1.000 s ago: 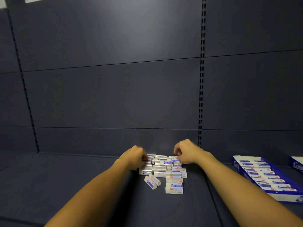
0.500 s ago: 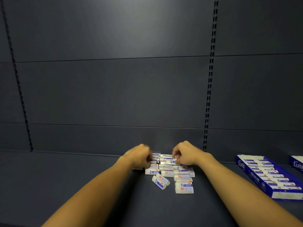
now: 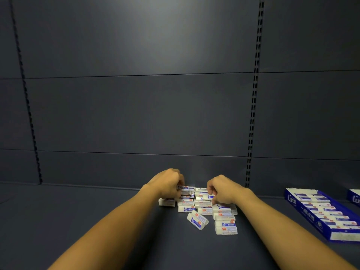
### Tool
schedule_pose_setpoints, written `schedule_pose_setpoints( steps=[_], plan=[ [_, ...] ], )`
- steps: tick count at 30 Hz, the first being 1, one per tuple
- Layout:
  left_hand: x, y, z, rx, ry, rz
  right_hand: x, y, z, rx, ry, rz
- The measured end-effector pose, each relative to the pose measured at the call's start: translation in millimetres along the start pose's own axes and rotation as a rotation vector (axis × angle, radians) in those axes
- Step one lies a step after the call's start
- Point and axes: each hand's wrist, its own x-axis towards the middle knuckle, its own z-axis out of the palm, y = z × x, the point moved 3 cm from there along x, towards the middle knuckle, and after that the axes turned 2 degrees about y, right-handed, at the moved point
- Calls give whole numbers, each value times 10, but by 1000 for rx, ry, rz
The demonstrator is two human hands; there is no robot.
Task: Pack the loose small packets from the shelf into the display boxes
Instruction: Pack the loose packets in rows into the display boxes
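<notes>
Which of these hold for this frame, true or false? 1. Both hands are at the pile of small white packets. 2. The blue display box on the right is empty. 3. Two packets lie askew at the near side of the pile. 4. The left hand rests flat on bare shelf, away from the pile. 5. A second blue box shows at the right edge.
1. True: the left hand and right hand are both at the pile of small white packets.
2. False: the blue display box holds rows of packets.
3. True: two tilted packets lie askew there.
4. False: its fingers are curled on packets at the pile's far left.
5. True: a second blue box is cut off by the right edge.
</notes>
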Motion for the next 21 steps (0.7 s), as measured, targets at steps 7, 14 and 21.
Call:
schedule_pose_setpoints(
  steps=[7, 14, 21],
  plan=[
    [-46, 11, -73, 16, 15, 24, -47, -115, -87, -132, 37, -26],
    [41, 124, -114, 38, 18, 70, -269, -61, -284, -175, 151, 54],
    [164, 387, -61, 62, 63, 171, -672, 135, -379, -166, 219, 226]
  ],
)
